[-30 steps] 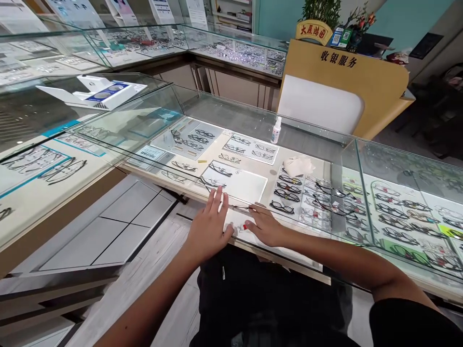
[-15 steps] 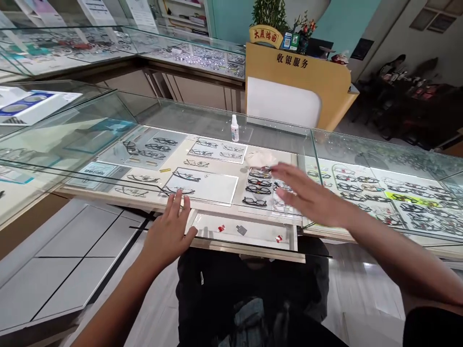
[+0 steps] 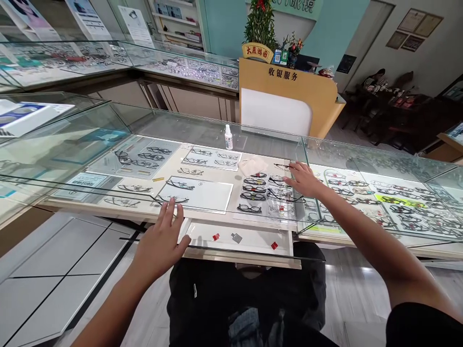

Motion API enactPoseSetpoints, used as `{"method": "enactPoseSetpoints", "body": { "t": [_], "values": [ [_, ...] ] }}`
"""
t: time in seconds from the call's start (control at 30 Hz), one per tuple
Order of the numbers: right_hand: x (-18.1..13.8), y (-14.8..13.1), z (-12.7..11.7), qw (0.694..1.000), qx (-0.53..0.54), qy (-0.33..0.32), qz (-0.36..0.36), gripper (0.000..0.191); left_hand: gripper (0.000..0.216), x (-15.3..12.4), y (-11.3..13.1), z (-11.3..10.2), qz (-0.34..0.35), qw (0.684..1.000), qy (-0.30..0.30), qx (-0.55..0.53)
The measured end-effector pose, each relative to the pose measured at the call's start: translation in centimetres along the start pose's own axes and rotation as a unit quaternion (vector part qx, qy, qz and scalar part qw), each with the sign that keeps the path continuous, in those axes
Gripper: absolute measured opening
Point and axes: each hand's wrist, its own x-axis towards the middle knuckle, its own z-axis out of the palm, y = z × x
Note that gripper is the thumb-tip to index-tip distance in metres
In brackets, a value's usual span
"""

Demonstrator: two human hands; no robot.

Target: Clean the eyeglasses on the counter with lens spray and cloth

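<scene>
While the left hand (image 3: 162, 243) lies open, the right hand (image 3: 303, 179) is at a thin pair of glasses (image 3: 281, 166)

Because the thin pair of glasses lies well beyond the drawer (image 3: 202, 230), towards its right end, the right arm (image 3: 356, 231) is stretched out almost straight. The fingers reach forward with the thumb apart, and their tips are at one end of the frame; whether they grip it or only touch it, I cannot tell. So slight a frame would suit a fingertip hold better than a full palm.

The left hand grips nothing visible. It is spread at the drawer's left end, fingers pointing away from the body, probably to brace the lean on the other side.

Straight beyond the drawer, the spray bottle (image 3: 228, 138) stands upright and apart from the frames, perhaps so that it is not knocked over. A crumpled cloth (image 3: 253, 166) lies beyond the drawer's right half. Nearer that half, dark-framed glasses (image 3: 252, 196) form a neat column, likely so each can be picked out singly. Inside the drawer, two red tags (image 3: 216, 237) and a grey piece (image 3: 236, 238) lie apart, and the low rim should keep them in.
</scene>
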Motion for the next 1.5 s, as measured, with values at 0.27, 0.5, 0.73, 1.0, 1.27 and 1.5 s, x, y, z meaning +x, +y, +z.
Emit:
{"method": "enactPoseSetpoints", "body": {
  "t": [0.27,0.5,0.73,1.0,1.27,1.5],
  "values": [
    [0.4,-0.6,0.5,1.000,-0.011,-0.010,0.002,0.086,0.080,0.0,0.0,-0.1,0.003,1.000,0.008,0.005],
    [-2.5,-5.2,-2.1,0.998,-0.011,0.056,-0.033,0.075,0.079,-0.3,0.2,-0.4,0.007,1.000,0.007,0.011],
    [-8.5,-18.3,0.5,0.957,0.109,-0.141,-0.230,0.065,0.079,-0.5,0.7,-1.3,-0.004,1.000,-0.020,0.004],
    [2.1,-26.0,13.1,0.974,0.112,-0.160,-0.113,0.060,0.079,-0.7,0.7,-1.6,-0.007,0.999,-0.033,-0.004],
    [13.8,-30.2,19.6,0.993,0.109,-0.048,-0.020,0.074,0.080,-0.8,0.5,-1.2,-0.010,1.000,-0.011,-0.017],
    [23.0,-29.3,20.1,0.987,0.140,0.014,0.080,0.077,0.085,-1.2,0.1,-0.6,0.007,0.999,0.028,-0.036]
  ]
}}
